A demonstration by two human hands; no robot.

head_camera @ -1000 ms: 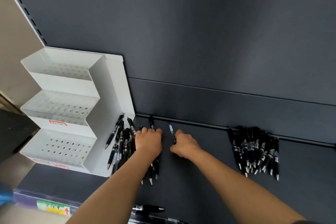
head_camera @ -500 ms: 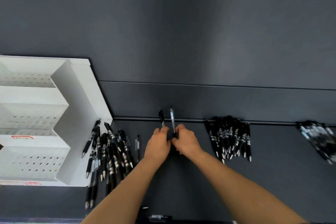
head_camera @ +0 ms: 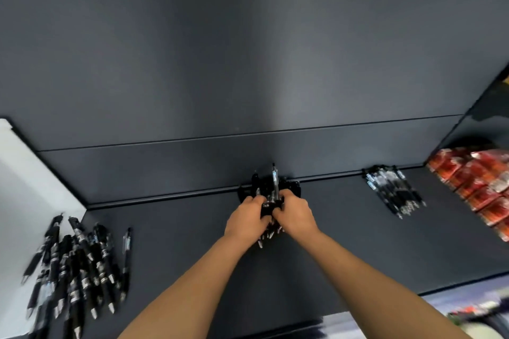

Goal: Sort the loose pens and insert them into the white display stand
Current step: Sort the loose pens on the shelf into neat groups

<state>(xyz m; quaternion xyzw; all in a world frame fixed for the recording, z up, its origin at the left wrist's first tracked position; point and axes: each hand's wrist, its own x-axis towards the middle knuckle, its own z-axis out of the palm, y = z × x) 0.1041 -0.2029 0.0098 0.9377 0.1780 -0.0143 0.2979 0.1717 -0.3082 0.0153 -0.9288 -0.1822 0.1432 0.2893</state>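
My left hand [head_camera: 246, 219] and my right hand [head_camera: 294, 213] meet over a pile of black pens [head_camera: 268, 187] at the back of the dark shelf, fingers closed around several of them. One pen [head_camera: 275, 180] sticks up from between the hands. A second pile of black pens [head_camera: 80, 264] lies scattered at the lower left. A third bundle of black pens [head_camera: 394, 190] lies at the back right. Only the side of the white display stand [head_camera: 24, 187] shows at the left edge.
The dark shelf [head_camera: 344, 242] has a rear wall close behind the pens. Red packaged goods [head_camera: 479, 181] are stacked at the right edge. The shelf's front edge runs along the lower right, with blurred items below it.
The view has swung right, pushing the white stand nearly out of frame. Both hands have moved from the left pile across to the middle pile and now close on it.
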